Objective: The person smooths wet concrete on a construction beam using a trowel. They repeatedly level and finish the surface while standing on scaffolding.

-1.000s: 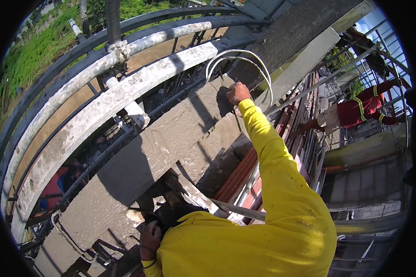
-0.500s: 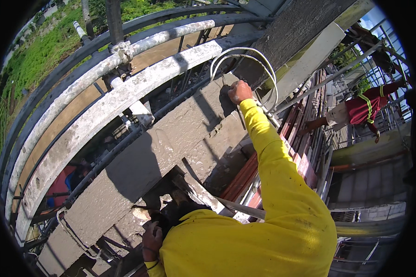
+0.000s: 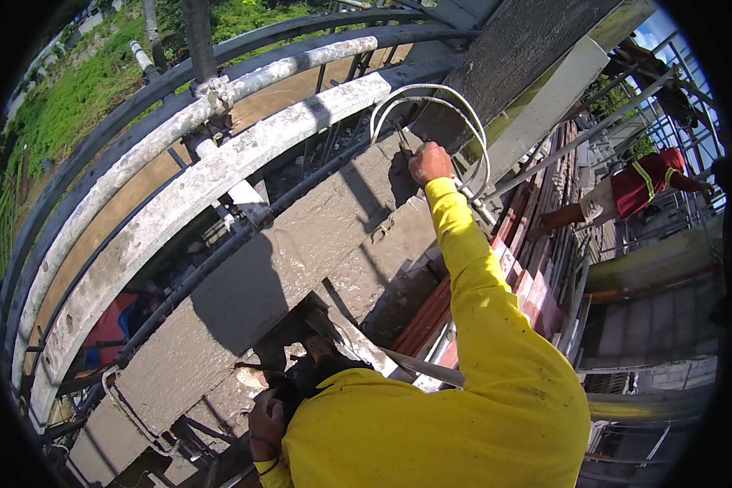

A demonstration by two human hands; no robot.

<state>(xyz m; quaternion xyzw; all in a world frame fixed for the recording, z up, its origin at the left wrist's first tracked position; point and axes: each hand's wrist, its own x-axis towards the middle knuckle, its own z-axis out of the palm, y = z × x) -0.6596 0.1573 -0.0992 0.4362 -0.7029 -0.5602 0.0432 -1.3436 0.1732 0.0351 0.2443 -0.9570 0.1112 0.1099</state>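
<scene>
My right arm, in a yellow sleeve, reaches out to the far end of a long band of wet grey mortar (image 3: 236,285). There my right hand (image 3: 431,165) is closed in a fist around what looks like a trowel (image 3: 404,143); only a thin metal part shows beyond my fingers. A shadow covers the mortar beside it. My left hand (image 3: 267,424) is low at the left, close to my body, with curled fingers against something dark. What it grips is hidden.
A loop of white cable (image 3: 483,138) hangs beside a dark post (image 3: 520,61). Curved, mortar-spattered rails (image 3: 220,175) run along the left. Reddish metal bars (image 3: 529,220) lie at the right, near another person (image 3: 638,195) in a red top with reflective stripes. Openings break the mortar's near edge.
My right hand has shifted slightly right and nearer, and more of the thin metal part shows. My left hand stays put. The other person's arm and body have moved.
</scene>
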